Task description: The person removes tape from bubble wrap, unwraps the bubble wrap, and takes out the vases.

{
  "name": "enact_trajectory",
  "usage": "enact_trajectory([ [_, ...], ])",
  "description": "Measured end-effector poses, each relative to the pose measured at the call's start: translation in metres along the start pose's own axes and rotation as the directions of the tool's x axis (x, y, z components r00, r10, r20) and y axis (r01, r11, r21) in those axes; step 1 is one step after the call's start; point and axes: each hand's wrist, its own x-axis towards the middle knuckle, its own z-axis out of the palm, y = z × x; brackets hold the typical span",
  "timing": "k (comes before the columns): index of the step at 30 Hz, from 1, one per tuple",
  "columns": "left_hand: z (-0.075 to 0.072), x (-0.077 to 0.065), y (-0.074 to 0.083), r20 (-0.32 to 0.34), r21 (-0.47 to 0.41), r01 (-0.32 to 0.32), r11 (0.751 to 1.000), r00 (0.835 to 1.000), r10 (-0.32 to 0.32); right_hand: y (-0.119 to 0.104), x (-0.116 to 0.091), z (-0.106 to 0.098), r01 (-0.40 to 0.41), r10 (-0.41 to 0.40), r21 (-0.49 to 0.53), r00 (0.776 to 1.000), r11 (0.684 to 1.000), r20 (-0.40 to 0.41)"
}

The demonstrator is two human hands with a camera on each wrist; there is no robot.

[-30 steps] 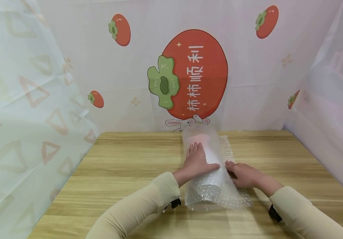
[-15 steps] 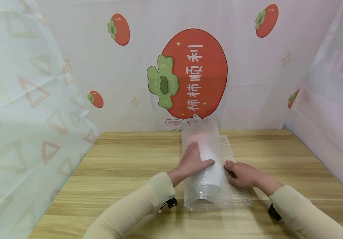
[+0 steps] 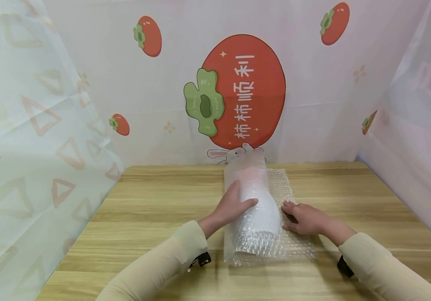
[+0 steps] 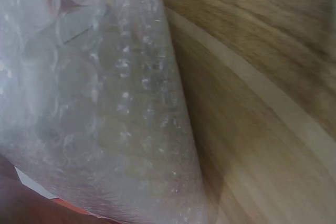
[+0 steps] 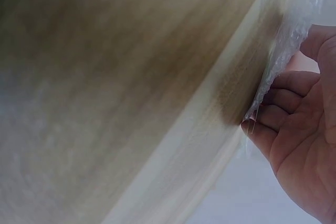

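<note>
A white, roughly cylindrical thing with a pink far end lies inside clear bubble wrap (image 3: 257,242), as a bundle (image 3: 262,209) pointing away from me. My left hand (image 3: 230,205) holds the bundle from its left side, thumb across the top and fingers partly hidden by the wrap. In the left wrist view, the bubble wrap (image 4: 121,103) covers the left part. My right hand (image 3: 305,217) presses with its fingertips on the flat wrap to the right of the bundle. The right wrist view shows the right hand's bent fingers (image 5: 289,95) at the wrap's edge.
The wooden table (image 3: 163,200) carries the bundle near its middle. A white cloth backdrop (image 3: 313,125) with printed persimmons and a rabbit stands behind it. Cloth sides (image 3: 42,167) close off left and right. A dark device (image 3: 345,267) sits on the right wrist.
My left hand has shifted left, and the bundle has turned and tilted with it, baring more flat wrap on the right. My right hand stays almost in place.
</note>
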Motion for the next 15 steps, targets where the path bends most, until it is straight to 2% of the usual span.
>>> enact_trajectory([
  [7,-0.003,-0.003,-0.009,0.015,0.016,-0.020,1.000,1.000,0.020,-0.001,0.000,-0.001,0.002,-0.002,0.015,1.000,1.000,0.001],
  [15,-0.004,-0.002,-0.011,0.036,0.128,-0.059,0.990,0.998,0.055,-0.002,-0.001,-0.002,-0.012,0.012,0.014,1.000,1.000,0.011],
])
